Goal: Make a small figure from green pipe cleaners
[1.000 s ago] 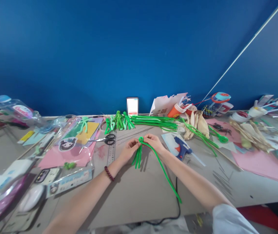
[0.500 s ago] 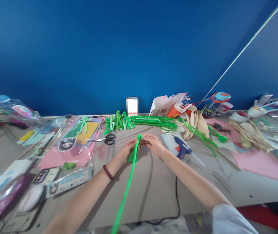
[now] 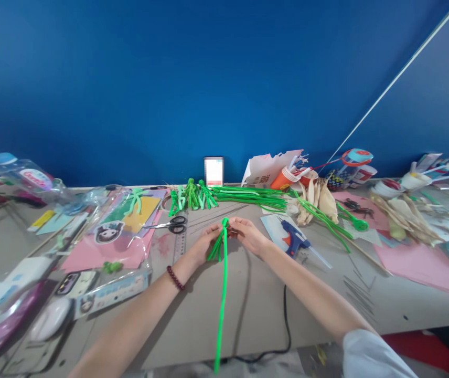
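Between my two hands, above the middle of the table, is a bright green pipe cleaner figure [image 3: 215, 248] with a small rounded top and several short strands hanging down. One long green pipe cleaner [image 3: 222, 299] runs from its top toward me, past the table's front edge. My left hand [image 3: 207, 242] has its fingers closed on the figure from the left. From the right, my right hand [image 3: 246, 234] pinches near the rounded top; the fingertips are partly hidden behind it.
Behind my hands lie several green pipe cleaner figures [image 3: 192, 195] and a bundle of green pipe cleaners [image 3: 252, 196]. Scissors [image 3: 176, 225] and a ruler [image 3: 180, 244] are to the left. A blue glue gun [image 3: 296, 239] lies right, and a black cable [image 3: 287, 320] crosses the front.
The long pipe cleaner's free end has swung to the right and now hangs nearly straight toward me. More of the short strands show beside it. Both hands have stayed almost in place.
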Demonstrator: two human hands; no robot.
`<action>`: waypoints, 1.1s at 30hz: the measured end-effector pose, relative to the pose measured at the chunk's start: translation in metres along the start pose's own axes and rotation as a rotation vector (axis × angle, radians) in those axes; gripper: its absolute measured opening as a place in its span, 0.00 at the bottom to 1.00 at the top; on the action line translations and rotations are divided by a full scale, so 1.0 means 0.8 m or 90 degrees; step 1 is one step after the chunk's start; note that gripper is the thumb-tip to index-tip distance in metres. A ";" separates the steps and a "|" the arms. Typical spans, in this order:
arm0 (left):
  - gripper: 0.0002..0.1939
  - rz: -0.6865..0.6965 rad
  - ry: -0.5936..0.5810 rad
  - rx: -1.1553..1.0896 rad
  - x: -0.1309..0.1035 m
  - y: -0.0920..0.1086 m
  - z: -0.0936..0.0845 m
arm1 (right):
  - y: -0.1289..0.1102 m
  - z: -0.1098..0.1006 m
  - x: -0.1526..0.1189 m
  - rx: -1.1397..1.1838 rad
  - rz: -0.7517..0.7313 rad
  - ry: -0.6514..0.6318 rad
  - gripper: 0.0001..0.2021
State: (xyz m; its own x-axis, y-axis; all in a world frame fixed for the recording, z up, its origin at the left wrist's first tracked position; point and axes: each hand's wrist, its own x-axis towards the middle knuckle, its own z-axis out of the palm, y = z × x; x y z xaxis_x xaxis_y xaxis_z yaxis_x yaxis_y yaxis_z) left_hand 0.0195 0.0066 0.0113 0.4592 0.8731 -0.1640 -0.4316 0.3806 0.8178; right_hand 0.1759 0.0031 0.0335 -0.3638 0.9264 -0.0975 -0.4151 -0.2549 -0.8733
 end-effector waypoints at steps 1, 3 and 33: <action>0.13 0.001 -0.003 0.001 0.000 0.000 0.000 | 0.000 0.000 0.000 -0.001 -0.001 -0.009 0.12; 0.13 -0.001 -0.005 -0.003 0.000 0.001 0.001 | -0.001 0.000 0.000 -0.003 0.002 -0.011 0.12; 0.12 0.239 0.127 0.270 -0.010 0.053 0.019 | -0.040 0.022 -0.018 -0.569 -0.390 0.129 0.07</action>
State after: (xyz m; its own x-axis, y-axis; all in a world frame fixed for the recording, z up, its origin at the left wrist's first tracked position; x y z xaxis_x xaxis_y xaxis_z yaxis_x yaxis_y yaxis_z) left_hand 0.0093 0.0110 0.0561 0.1635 0.9801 0.1121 -0.1705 -0.0838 0.9818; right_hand 0.1795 -0.0068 0.0712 -0.1248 0.8768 0.4644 0.3046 0.4793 -0.8231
